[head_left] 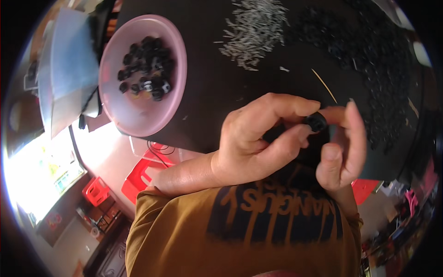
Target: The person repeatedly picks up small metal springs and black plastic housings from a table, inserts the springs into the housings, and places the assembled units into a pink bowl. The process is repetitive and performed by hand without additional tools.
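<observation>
My left hand [258, 134] pinches a small round black plastic part [317, 122] between thumb and forefinger, above the near edge of the dark table. The part's hollow, ribbed face shows. My right hand [345, 147] is just to the right of it, with thumb and fingers apart. One right finger reaches up to the part's far side; whether it touches cannot be made out. Beyond the hands lies a thin yellowish stick [324, 86]. At the far left of the table, a pink plastic basin [181, 69] holds many similar black parts [148, 64].
A heap of small grey pins [258, 32] lies at the far middle of the dark table [207, 106]. A wide spread of black pieces [378, 69] covers the table's right side. Red plastic stools [96, 191] stand on the floor at left.
</observation>
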`<state>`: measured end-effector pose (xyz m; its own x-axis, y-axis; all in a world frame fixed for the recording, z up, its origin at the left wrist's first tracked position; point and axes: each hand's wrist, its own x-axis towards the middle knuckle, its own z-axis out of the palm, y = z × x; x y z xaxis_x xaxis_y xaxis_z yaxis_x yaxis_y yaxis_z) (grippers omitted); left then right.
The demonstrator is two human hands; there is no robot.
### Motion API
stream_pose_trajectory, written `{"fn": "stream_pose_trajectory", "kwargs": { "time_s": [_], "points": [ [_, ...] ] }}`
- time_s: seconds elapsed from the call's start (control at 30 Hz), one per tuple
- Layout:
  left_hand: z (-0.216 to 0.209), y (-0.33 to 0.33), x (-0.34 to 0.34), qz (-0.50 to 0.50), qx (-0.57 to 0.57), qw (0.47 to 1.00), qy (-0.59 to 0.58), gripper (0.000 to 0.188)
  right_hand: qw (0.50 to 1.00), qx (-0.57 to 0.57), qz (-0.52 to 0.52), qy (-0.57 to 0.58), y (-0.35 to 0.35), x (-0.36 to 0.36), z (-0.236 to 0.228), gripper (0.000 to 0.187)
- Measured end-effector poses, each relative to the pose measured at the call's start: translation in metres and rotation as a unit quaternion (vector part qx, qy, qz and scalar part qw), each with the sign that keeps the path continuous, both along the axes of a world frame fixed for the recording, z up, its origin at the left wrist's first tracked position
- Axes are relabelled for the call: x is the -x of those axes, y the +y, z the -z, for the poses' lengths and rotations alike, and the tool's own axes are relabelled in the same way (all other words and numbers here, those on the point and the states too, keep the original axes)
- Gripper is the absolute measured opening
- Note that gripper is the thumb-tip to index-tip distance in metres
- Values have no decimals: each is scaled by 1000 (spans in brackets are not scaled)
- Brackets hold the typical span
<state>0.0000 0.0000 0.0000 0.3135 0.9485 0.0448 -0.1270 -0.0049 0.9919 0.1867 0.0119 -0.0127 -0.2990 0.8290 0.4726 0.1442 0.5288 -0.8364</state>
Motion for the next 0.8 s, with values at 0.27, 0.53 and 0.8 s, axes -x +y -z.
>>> {"fn": "stream_pose_trajectory", "kwargs": {
  "time_s": [0.27,0.53,0.8],
  "points": [
    [-17,-5,62,-513,-164,821,191,37,1000,10,15,3,-2,7,-5,33],
    [-21,7,46,-278,-402,759,431,23,996,-58,-62,4,8,15,-9,23],
    [-36,56,-5,-55,-322,733,597,27,997,-58,-58,-8,0,14,-2,25]
  ]
}}
